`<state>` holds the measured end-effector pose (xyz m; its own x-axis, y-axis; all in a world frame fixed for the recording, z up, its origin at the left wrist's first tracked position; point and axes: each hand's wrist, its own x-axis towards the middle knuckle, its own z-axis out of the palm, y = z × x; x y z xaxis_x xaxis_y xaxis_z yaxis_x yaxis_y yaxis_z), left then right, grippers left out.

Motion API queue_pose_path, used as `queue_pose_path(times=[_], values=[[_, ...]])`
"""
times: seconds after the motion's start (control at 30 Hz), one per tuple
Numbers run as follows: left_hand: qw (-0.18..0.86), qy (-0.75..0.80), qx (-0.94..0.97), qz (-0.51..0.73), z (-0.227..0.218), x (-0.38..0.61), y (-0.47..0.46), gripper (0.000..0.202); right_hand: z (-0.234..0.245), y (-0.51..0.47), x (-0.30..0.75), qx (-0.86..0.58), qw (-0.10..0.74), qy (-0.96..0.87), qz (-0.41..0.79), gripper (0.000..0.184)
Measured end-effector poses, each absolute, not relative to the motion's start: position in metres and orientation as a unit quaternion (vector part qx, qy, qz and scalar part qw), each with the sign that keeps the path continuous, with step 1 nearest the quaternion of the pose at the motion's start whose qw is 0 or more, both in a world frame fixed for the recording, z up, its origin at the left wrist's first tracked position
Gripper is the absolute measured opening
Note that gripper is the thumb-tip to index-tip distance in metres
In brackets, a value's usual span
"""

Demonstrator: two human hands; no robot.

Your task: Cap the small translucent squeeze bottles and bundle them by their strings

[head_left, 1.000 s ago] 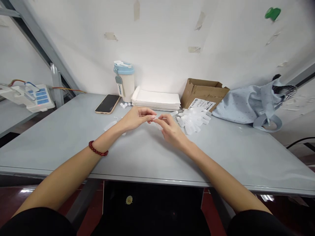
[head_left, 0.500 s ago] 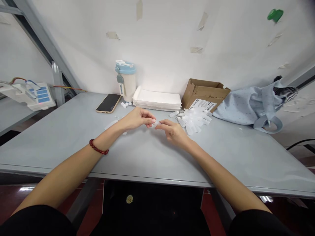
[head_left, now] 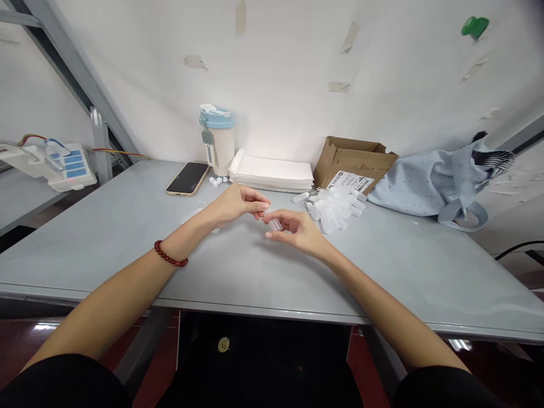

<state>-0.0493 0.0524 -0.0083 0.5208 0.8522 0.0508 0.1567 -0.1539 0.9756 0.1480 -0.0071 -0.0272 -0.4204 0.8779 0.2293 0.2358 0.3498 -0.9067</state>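
Between my two hands is a small translucent plastic bottle [head_left: 275, 224], tilted, in front of the white stack. My left hand [head_left: 240, 204] pinches its upper end with thumb and fingertips. Around its body curl the thumb and fingers of my right hand [head_left: 300, 229]; the bottle shows in the gap between thumb and forefinger. A pile of similar translucent bottles [head_left: 334, 209], some with thin tips, lies to the right of my right hand. Partly hidden behind my left wrist are a few whitish translucent pieces [head_left: 192, 214].
Small white caps [head_left: 217, 181] sit beside a phone [head_left: 188, 179] and a lidded cup [head_left: 221, 144]. Behind my hands stands a stack of white boards or envelopes [head_left: 272, 173]. A cardboard box [head_left: 355, 161] and a light blue bag [head_left: 416, 181] occupy the table's [head_left: 255, 277] right back.
My right thumb has moved down and away from the forefinger, so more of the bottle shows. My left hand has barely moved and still pinches the upper end.
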Motion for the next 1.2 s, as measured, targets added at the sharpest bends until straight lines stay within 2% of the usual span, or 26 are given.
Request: queue_pose_path(times=[0.17,0.33,0.43,0.57,0.7,0.77,0.87,0.97,1.07,1.2], values=[[0.515,0.360,0.708,0.321,-0.007,-0.050,0.051,0.020,-0.032,-0.004,0.147,-0.403,0.393,-0.705,0.432,0.014],[0.505,0.339,0.724,0.326,-0.004,-0.050,0.047,0.021,-0.029,-0.003,0.145,-0.348,0.432,-0.536,0.636,0.022],[0.498,0.330,0.728,0.336,0.000,-0.051,0.044,0.021,-0.023,-0.005,0.144,-0.316,0.409,-0.415,0.749,0.024],[0.506,0.315,0.734,0.326,0.002,-0.050,0.042,0.021,-0.015,-0.010,0.141,-0.320,0.395,-0.403,0.761,0.020],[0.519,0.335,0.714,0.328,0.001,-0.047,0.042,0.020,-0.018,-0.012,0.139,-0.396,0.406,-0.515,0.643,0.032],[0.532,0.352,0.695,0.333,-0.001,-0.046,0.043,0.020,-0.025,-0.009,0.140,-0.441,0.418,-0.614,0.504,0.034],[0.549,0.372,0.666,0.341,-0.003,-0.046,0.045,0.019,-0.039,-0.002,0.143,-0.454,0.413,-0.751,0.242,0.023],[0.565,0.373,0.651,0.344,-0.005,-0.046,0.046,0.019,-0.049,0.003,0.146,-0.432,0.380,-0.813,0.082,0.019],[0.558,0.362,0.662,0.345,-0.005,-0.047,0.045,0.020,-0.052,0.004,0.148,-0.433,0.362,-0.826,0.012,0.023],[0.536,0.333,0.698,0.338,-0.004,-0.047,0.043,0.023,-0.052,0.005,0.150,-0.434,0.373,-0.820,-0.014,0.023]])
